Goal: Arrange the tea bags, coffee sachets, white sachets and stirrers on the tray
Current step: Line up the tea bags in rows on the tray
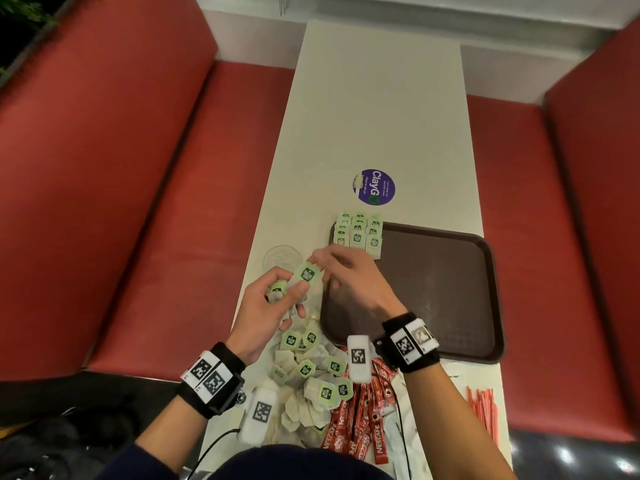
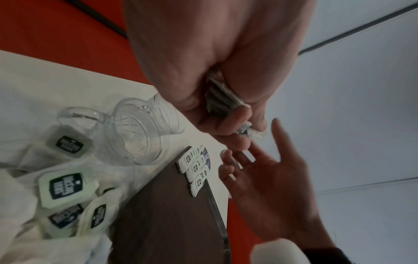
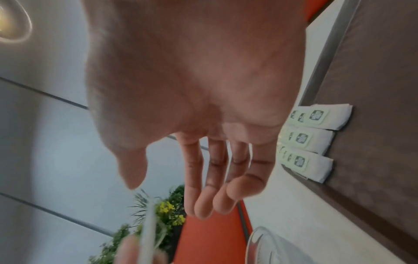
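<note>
My left hand (image 1: 285, 294) grips a small stack of tea bags (image 1: 307, 274) with green tags, held just off the near-left corner of the brown tray (image 1: 433, 289). My right hand (image 1: 332, 265) reaches across to that stack with straight fingers, thumb apart, holding nothing; the right wrist view shows the fingers (image 3: 203, 196) spread. Three neat rows of tea bags (image 1: 360, 233) lie on the tray's far-left corner. Loose tea bags (image 1: 311, 368) are heaped near me, red coffee sachets (image 1: 360, 420) and white sachets (image 1: 394, 431) beside them. Orange stirrers (image 1: 483, 410) lie at the near right.
A clear glass mug (image 1: 282, 258) stands at the table's left edge, close to my left hand. A purple round sticker (image 1: 374, 187) sits beyond the tray. The white table (image 1: 377, 116) runs away from me between red bench seats (image 1: 138, 202).
</note>
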Available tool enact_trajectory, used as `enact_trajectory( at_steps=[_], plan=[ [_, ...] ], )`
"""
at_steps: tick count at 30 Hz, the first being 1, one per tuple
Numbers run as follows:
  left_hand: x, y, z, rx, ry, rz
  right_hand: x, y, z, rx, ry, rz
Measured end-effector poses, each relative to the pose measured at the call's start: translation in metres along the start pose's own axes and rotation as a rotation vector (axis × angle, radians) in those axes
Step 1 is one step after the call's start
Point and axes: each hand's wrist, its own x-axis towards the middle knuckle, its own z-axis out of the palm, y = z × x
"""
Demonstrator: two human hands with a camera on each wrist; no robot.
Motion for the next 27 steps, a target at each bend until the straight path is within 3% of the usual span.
enact_trajectory(
  at_steps=[2,12,17,20,23,27],
  plan=[
    [0.002,0.0,0.005,-0.005,0.008,-0.003,-0.014,-0.003,0.0,0.005,-0.015,-0.035],
    [0.005,-0.003,0.023,0.015,-0.043,-0.015,-0.033,0.012,-0.026,-0.068,0.198,-0.07],
    [0.005,-0.004,0.018,0.002,0.006,-0.017,-0.006,0.047,-0.067,-0.396,0.36,-0.035],
    [0.002,-0.006,0.012,0.009,0.034,-0.034,0.018,0.073,-0.082,-0.578,0.294,0.094],
    [0.001,-0.008,0.005,0.02,0.043,-0.032,0.041,0.086,-0.087,-0.694,0.137,0.217],
    [0.0,-0.007,-0.003,0.022,0.066,-0.042,0.065,0.088,-0.079,-0.738,0.068,0.21]
  ],
)
